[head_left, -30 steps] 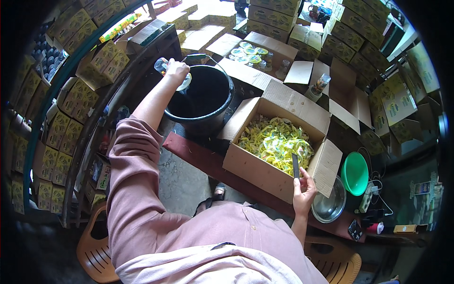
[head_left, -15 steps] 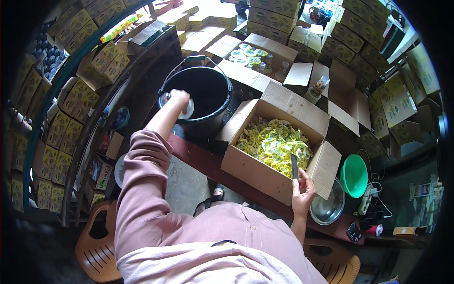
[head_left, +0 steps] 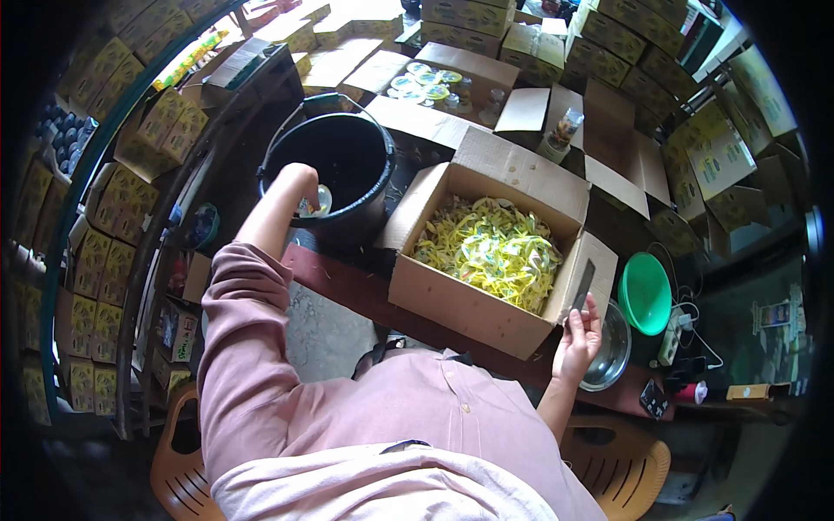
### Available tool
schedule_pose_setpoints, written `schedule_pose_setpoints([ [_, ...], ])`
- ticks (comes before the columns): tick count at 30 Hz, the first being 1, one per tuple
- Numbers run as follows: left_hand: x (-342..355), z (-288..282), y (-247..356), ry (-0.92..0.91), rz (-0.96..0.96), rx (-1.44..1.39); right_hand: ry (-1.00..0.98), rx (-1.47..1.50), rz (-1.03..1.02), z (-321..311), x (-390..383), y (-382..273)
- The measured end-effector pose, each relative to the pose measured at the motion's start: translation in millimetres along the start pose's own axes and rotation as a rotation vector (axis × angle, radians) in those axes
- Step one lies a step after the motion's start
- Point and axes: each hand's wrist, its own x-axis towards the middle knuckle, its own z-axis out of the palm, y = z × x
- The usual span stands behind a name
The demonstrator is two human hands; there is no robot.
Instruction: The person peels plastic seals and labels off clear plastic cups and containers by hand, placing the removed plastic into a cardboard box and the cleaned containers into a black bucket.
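Observation:
My left hand (head_left: 301, 184) reaches over the near left rim of a black bucket (head_left: 365, 208), its fingers mostly hidden. They are closed on a clear plastic cup (head_left: 325, 200), partly covered by the hand and held inside the rim. To the right stands an open cardboard box (head_left: 469, 306) filled with tangled yellow and green plastic strips (head_left: 486, 247). My right hand (head_left: 580, 340) grips a knife with a flat dark blade (head_left: 586, 280), pointing up in front of the box's right flap.
Behind the bucket, an open carton (head_left: 478, 61) holds several lidded cups (head_left: 421, 82). A filled clear bottle (head_left: 566, 128) stands beside another open carton (head_left: 638, 165). At right are a green bowl (head_left: 645, 293), a glass bowl (head_left: 610, 352) and a power strip (head_left: 671, 337).
My left hand has lowered the cup from the bucket's rim to inside it. My right hand has moved the knife rightward, away from the strips to the box's right flap. The view has shifted.

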Motion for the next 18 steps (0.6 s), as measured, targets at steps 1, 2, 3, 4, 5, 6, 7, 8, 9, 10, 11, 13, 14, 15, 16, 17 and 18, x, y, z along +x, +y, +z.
schedule_pose_setpoints([
  [1, 13, 2, -4, 0.099, 0.041, -0.033, 0.041, 0.142, 0.109, -8, 5, 0],
  [2, 25, 5, -8, 0.197, 0.080, -0.068, -0.023, 0.251, 0.183, -16, 10, 0],
  [3, 9, -6, 5, -0.088, 0.020, -0.031, -0.019, 0.321, 0.242, -20, 12, 2],
  [4, 10, -4, 6, -0.127, -0.001, -0.018, -0.025, 0.394, 0.303, -21, 14, 2],
  [5, 10, -4, 2, 0.006, 0.040, -0.083, -0.025, 0.389, 0.332, -16, 14, 3],
  [6, 8, -5, 0, 0.141, 0.080, -0.148, -0.026, 0.385, 0.361, -8, 12, 4],
  [7, 7, -10, 3, 0.081, 0.033, -0.085, -0.075, 0.368, 0.381, 0, 10, 5],
  [8, 4, -13, 9, -0.172, -0.015, -0.037, -0.132, 0.390, 0.397, 7, 10, 6],
  [9, 5, -13, 5, -0.088, 0.031, -0.038, -0.147, 0.403, 0.408, 12, 11, 8],
  [10, 6, -12, 0, -0.004, 0.076, -0.040, -0.162, 0.416, 0.419, 16, 12, 10],
  [11, 7, -12, 0, 0.118, 0.080, -0.118, -0.184, 0.428, 0.419, 18, 14, 12],
  [13, 9, -12, 0, 0.046, 0.086, -0.056, -0.192, 0.415, 0.430, 23, 19, 14],
  [14, 9, -10, 1, -0.028, 0.087, 0.004, -0.204, 0.403, 0.444, 26, 21, 15],
  [15, -3, -15, 2, 0.114, 0.197, -0.083, -0.202, 0.397, 0.453, 26, 25, 18],
  [16, -4, -13, 6, 0.116, 0.202, -0.080, -0.198, 0.397, 0.449, 27, 28, 18],
  [17, -5, -13, 10, 0.024, 0.133, -0.028, -0.190, 0.377, 0.461, 30, 32, 18],
  [18, -5, -13, 12, -0.068, 0.061, 0.021, -0.186, 0.357, 0.475, 32, 34, 18],
])
